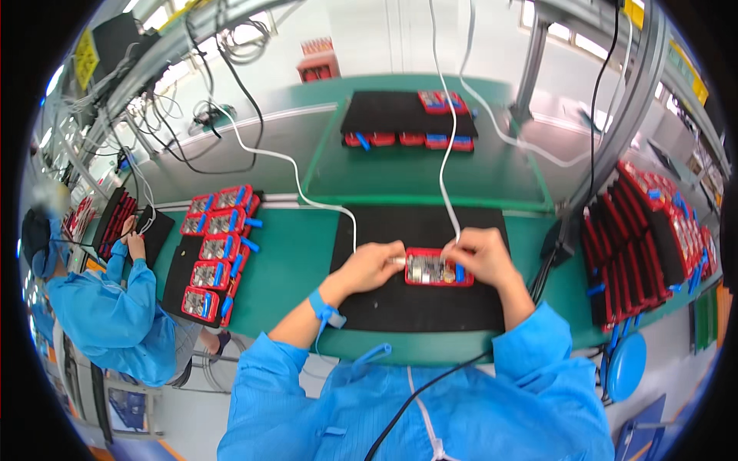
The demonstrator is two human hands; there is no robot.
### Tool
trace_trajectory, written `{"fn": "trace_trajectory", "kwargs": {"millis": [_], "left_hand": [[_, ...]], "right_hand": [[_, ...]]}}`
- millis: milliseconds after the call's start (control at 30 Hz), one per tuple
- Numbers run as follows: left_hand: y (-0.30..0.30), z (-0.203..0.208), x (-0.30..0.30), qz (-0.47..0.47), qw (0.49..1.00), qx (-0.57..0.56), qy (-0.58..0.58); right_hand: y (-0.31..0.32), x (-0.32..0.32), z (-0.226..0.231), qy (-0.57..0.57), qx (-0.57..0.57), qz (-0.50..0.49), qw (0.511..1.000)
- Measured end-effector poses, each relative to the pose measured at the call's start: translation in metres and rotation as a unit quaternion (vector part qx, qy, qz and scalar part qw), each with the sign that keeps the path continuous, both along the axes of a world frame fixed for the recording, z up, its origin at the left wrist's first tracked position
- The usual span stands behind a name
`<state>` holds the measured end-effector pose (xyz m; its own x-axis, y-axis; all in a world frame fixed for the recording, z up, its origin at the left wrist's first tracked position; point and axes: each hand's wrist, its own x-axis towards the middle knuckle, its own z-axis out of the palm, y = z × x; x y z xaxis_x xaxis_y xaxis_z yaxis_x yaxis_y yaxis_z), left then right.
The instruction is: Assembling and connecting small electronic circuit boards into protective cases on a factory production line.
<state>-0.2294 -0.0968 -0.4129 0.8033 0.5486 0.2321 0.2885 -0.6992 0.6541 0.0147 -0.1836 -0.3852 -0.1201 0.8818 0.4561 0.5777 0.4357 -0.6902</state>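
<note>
A red-framed circuit board (430, 274) lies on the black mat (419, 309) in front of me, with a blue part at its right end. My left hand (372, 266) is closed at the board's left edge, its fingertips pinching the pale end of a white cable (290, 161). At the board's upper right, my right hand (483, 255) pinches a second white cable (444, 165) that hangs from above. The fingers partly hide both cable ends, so I cannot tell whether either is plugged in. A blue wrist strap (327, 313) circles my left wrist.
Red-framed boards (215, 247) stand in rows at left. More lie around a black foam sheet (407, 113) at the back. Tall stacks (630, 242) of boards and black sheets are at right. A co-worker in blue (115, 307) works at far left. Dark cables (547, 265) run beside a post.
</note>
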Motion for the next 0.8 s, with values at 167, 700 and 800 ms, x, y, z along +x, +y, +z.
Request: {"fn": "trace_trajectory", "kwargs": {"millis": [167,700,800], "left_hand": [[0.006,-0.004,0.0,-0.016,0.997,-0.062,0.044],[0.033,0.081,0.091,-0.16,0.885,0.324,0.294],[0.105,0.133,0.095,-0.048,0.869,0.399,0.289]], "right_hand": [[0.003,0.011,-0.015,0.092,0.05,-0.086,0.991],[-0.004,0.017,-0.014,0.101,0.161,-0.273,0.943],[-0.004,0.016,-0.012,0.1,0.16,-0.268,0.945]]}}
